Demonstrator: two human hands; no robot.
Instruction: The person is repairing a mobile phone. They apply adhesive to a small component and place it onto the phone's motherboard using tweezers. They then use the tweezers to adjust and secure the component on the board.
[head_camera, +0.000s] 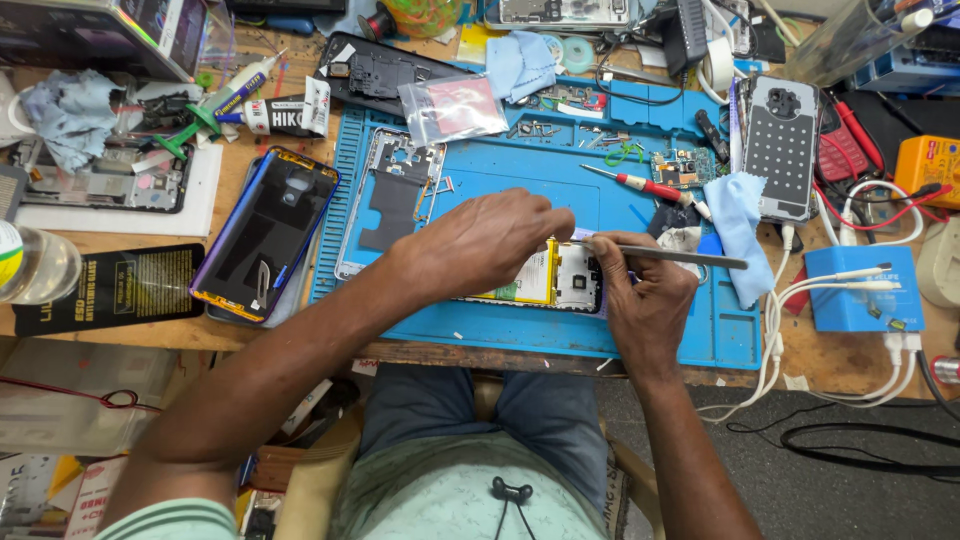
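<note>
An opened phone (555, 275) is pinned on the blue mat (660, 335) by the left hand (480, 240); tweezers (670, 256) are pinched by the right hand (645, 300). A clear pouch (452, 108) with a pink label lies at the mat's far edge.

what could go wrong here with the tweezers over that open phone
1. The right hand holds thin metal tweezers right at the opened phone, beside its yellow-edged battery; a slip could nick the battery or board.
2. Tiny loose screws lie on the blue work mat; a forearm could sweep them away.
3. The left hand hides much of the phone, so the tips may work partly unseen.
</note>
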